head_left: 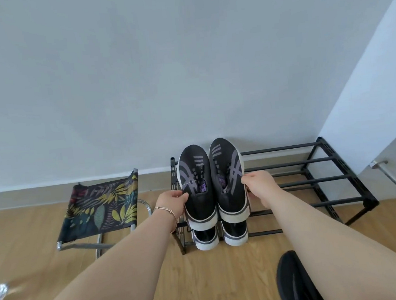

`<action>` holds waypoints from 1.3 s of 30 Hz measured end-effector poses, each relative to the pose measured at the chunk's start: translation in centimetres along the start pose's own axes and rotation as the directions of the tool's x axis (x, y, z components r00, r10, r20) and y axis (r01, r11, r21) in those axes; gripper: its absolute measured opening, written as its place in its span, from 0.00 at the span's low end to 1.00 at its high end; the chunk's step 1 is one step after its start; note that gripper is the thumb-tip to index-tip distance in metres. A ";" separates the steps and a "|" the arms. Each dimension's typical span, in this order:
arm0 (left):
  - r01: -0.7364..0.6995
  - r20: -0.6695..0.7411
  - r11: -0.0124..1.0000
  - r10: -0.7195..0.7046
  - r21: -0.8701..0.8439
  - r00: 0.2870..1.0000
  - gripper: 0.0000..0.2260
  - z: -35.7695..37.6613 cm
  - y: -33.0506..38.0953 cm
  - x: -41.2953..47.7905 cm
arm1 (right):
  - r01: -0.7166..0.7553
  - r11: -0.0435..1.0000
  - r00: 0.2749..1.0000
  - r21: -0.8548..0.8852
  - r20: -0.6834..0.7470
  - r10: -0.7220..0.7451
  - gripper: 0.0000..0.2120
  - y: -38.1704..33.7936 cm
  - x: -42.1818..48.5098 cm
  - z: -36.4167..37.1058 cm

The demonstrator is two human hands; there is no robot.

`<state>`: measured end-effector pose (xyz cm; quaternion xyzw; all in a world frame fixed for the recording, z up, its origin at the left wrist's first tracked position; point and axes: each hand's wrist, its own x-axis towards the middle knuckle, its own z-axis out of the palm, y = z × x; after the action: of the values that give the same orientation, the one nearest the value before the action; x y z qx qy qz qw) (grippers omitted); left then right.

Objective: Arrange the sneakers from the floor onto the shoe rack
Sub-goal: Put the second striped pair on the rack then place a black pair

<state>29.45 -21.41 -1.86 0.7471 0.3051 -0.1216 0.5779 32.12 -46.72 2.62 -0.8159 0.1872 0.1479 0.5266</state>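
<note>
A pair of black knit sneakers with grey stripes and white soles sits on the top tier at the left end of the black metal shoe rack (313, 161), toes pointing at the far wall, heels towards the near edge. The left sneaker (196, 186) and the right sneaker (229, 178) lie side by side, touching or very nearly so, likely so that they take little room and leave the bare bars on the right free.

The left hand (173, 203) grips the outer side of the left sneaker, its fingers pressed on the upper near the collar. The right hand (258, 185) holds the outer side of the right sneaker, thumb on top and fingers curled down around the sole edge. Squeezing inward from both sides would keep the pair aligned while it is settled on the bars.

A second, similar pair (220, 235) rests on a lower tier directly beneath; only its heels show, the rest being covered by the upper pair. One dark shoe (293, 282) lies on the near wooden floor (215, 280), partly hidden by the right forearm and cut off by the frame, so its type is unclear. A folding stool with a leaf-print fabric seat (101, 206) stands left of the rack. Whether the top pair already bears fully on the bars cannot be told.
</note>
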 end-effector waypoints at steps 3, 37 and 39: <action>-0.012 -0.028 0.999 0.013 0.032 1.000 0.16 0.3 -0.6 1.3 | -0.017 1.000 1.000 0.009 -0.009 0.017 0.10 0.1 0.9 0.3; -0.583 0.394 0.246 0.534 0.774 0.748 0.33 1.5 8.5 -13.1 | 0.205 0.456 0.866 -0.866 -0.057 -0.497 0.38 -1.7 -11.4 -5.2; -0.621 0.422 0.257 0.542 0.741 0.727 0.33 2.1 9.2 -14.7 | 0.193 0.411 0.871 -0.891 -0.038 -0.490 0.38 -2.8 -12.8 -6.9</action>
<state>23.74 -29.38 12.60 0.9798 -0.1153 -0.0629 0.1510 22.34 -50.05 13.26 -0.9995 -0.0100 -0.0133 0.0287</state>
